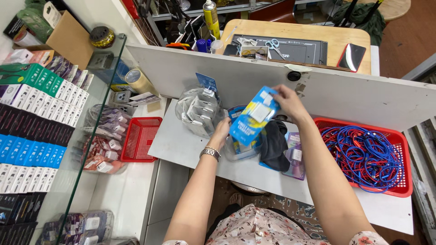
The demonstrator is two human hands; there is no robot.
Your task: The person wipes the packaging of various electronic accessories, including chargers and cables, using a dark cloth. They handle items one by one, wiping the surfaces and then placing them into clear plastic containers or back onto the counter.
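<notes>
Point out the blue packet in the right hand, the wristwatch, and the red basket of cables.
Blue packet (253,117), head view, on its printed front face.
Wristwatch (210,153), head view, on the metal band at the left wrist.
Red basket (402,136), head view, on its right rim.

Bare counter (172,136) lies between the empty red basket (141,138) and clear bag (197,111); the white partition (354,97) blocks the far side.
</notes>
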